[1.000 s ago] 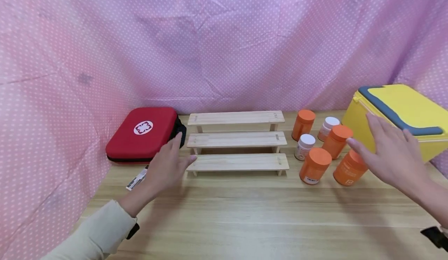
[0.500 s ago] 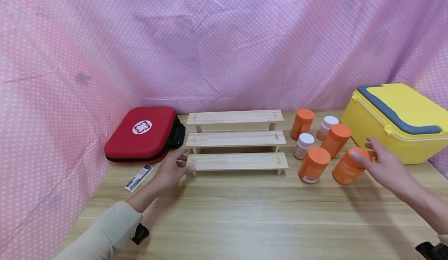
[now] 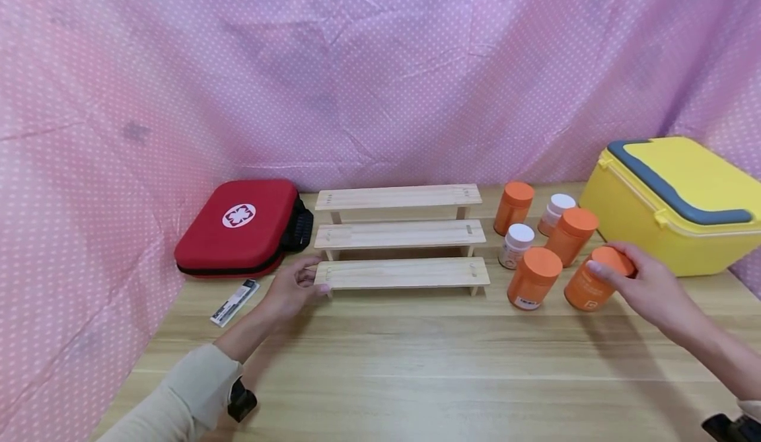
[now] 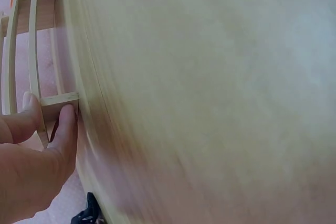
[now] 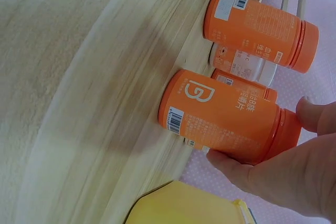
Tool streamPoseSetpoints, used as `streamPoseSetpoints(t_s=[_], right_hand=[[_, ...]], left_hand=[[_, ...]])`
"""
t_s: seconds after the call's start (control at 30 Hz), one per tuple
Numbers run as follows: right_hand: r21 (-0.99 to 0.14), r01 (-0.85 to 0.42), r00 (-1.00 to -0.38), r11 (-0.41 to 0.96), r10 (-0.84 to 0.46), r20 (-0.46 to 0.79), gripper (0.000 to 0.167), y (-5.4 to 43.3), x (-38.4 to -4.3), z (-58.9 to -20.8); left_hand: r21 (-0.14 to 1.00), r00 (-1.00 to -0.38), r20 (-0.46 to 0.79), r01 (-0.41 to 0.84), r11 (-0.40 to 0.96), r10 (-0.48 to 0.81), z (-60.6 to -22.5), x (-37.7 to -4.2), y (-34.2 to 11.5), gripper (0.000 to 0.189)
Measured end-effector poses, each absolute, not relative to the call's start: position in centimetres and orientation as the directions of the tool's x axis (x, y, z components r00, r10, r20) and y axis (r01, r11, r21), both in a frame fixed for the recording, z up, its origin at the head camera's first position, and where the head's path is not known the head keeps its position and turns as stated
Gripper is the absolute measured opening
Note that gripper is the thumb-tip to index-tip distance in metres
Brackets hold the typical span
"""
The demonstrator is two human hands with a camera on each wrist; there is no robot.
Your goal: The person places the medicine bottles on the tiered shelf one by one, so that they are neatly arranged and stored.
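My left hand pinches the left end of the lowest board of a three-step wooden display rack. In the left wrist view, fingers and thumb close around the board end and its short leg. My right hand grips an orange pill bottle from its right side. The right wrist view shows the thumb at the lid and a finger along the bottle's wall; its base is at the tabletop. Close by stand more orange bottles and two small white-capped bottles.
A red first-aid case lies left of the rack, with a slim white-and-dark packet in front. At the right rear stands a yellow lidded box. A pink dotted cloth hangs behind the wooden table.
Both hands have come down from above the table. The left has taken hold of the rack's front board end; the right has closed around the front right orange bottle.
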State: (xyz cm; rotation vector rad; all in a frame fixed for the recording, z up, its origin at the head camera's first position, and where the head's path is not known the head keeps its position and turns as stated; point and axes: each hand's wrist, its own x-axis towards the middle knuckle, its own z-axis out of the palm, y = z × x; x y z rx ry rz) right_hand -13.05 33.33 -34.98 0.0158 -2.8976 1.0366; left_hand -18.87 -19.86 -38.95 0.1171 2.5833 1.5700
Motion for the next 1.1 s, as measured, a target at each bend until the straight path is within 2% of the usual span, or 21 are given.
streamPoseSetpoints(t_s=[0.27,0.63,0.83,0.9,1.0,1.1], right_hand=[[-0.643,-0.077,-0.986,0.762,0.038,0.162,0.048,33.7,-12.8,-35.2],[-0.643,-0.066,-0.971,0.763,0.098,0.217,0.048,33.7,-12.2,-35.0],[-0.627,-0.059,-0.962,0.777,0.122,0.243,0.042,33.5,-11.5,-32.9],[-0.633,-0.059,-0.959,0.772,0.131,0.249,0.042,33.7,-11.6,-31.9],[-0.656,-0.037,-0.956,0.754,0.166,0.244,0.051,33.8,-11.7,-30.2],[-0.687,-0.053,-0.945,0.725,0.186,0.269,0.048,33.5,-11.9,-28.5]], left_hand=[[0.902,-0.990,-0.098,-0.046,0.430,0.099,-39.0,-18.8,-19.9,0.057],[0.895,-0.990,-0.125,-0.084,0.439,0.065,-39.2,-19.0,-19.8,0.059],[0.895,-0.991,-0.123,-0.087,0.439,0.055,-39.2,-19.0,-19.8,0.058],[0.893,-0.991,-0.125,-0.092,0.441,0.046,-39.1,-19.0,-19.8,0.058],[0.888,-0.990,-0.135,-0.103,0.448,0.041,-39.1,-18.9,-19.8,0.059],[0.888,-0.989,-0.146,-0.115,0.446,0.036,-39.0,-18.9,-19.7,0.059]])
